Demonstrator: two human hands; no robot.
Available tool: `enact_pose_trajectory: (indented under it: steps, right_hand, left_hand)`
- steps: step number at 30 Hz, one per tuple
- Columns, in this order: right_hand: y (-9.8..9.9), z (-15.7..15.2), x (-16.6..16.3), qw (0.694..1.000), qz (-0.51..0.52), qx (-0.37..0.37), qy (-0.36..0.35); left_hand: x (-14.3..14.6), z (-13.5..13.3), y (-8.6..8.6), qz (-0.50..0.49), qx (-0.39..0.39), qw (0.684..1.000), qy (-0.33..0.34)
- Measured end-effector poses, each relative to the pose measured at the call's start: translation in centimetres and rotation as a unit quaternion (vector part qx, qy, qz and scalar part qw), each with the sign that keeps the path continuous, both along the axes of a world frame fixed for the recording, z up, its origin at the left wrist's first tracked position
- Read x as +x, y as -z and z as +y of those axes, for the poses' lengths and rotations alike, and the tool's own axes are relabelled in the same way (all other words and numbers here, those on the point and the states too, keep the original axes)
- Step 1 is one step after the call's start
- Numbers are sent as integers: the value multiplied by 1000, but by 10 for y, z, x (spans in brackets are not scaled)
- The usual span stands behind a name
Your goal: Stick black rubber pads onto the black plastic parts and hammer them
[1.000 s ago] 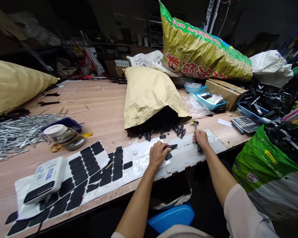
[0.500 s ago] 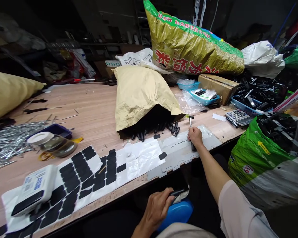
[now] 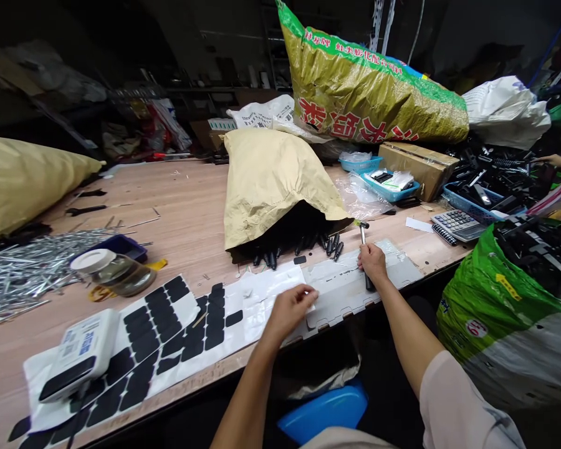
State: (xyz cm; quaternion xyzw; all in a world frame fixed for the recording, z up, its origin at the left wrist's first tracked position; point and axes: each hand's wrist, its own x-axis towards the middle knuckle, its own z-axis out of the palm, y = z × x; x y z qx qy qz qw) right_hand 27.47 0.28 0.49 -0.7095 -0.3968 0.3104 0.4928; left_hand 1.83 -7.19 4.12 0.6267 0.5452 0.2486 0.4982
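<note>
Right hand [image 3: 372, 262] grips a hammer [image 3: 365, 255] at 3 o'clock — left hand [image 3: 287, 308], fingers loosely curled and holding nothing, rests on the white sheet [image 3: 262, 293].

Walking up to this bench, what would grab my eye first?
Probably the big green-and-gold sack with red lettering at the back, and the tan paper bag spilling black pieces mid-table. Nearer, white sheets of black pads lie along the front edge, where the left hand rests while the right hand grips a small hammer.
</note>
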Motion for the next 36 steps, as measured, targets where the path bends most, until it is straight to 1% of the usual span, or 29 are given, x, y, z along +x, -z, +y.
enact_pose_trajectory:
  steps: [1,3,4,5,6,7,9,11,13,15,17,18,19,21,23,26,28,30,33,36]
  right_hand:
    - [0,0,0,1000,1,-1,0]
    - [0,1,0,1000,4,0,0]
    - [0,1,0,1000,5,1,1]
    - [1,2,0,1000,7,3,3]
    - [1,2,0,1000,10,5,5]
    - [1,2,0,1000,12,7,7]
    - [2,3,0,1000,18,9,8]
    - [3,4,1,1000,25,12,9]
    - [4,4,1,999,32,17,12]
    - [4,5,0,999,35,20,14]
    - [4,5,0,999,35,19,14]
    - [4,5,0,999,34,17,14]
    - [4,4,0,999,34,16,13]
    - [3,4,0,999,33,15,12]
    - [1,3,0,999,31,17,13]
    - [0,3,0,999,27,17,15]
    - [0,2,0,999,25,17,13]
    - [-1,2,-1,999,24,19,11]
    - [-1,2,-1,999,24,21,12]
    - [-1,2,-1,1000,23,17,13]
  left_hand:
    - [-2,17,-5,23,49,996,-75]
    - [-9,48,-8,105,126,963,-212]
    - [-12,63,-7,157,147,941,-261]
    - [-16,75,-4,207,157,920,-294]
    - [-19,86,1,249,156,904,-311]
    - [-21,95,6,282,150,894,-314]
    - [-26,105,17,319,136,887,-305]
    - [-32,105,25,325,132,887,-300]
    - [-39,97,28,302,136,891,-312]
    - [-47,84,29,260,147,888,-348]
    - [-52,69,30,202,167,885,-385]
    - [-52,61,31,161,172,891,-388]
    - [-50,54,32,114,172,903,-376]
    - [-41,44,35,33,166,930,-326]
    - [-26,40,38,15,169,947,-273]
    - [-3,43,42,82,206,954,-202]
    - [10,48,45,128,244,949,-152]
    - [18,52,50,168,278,938,-119]
    - [26,56,56,217,300,924,-100]
    - [27,56,59,229,308,919,-90]
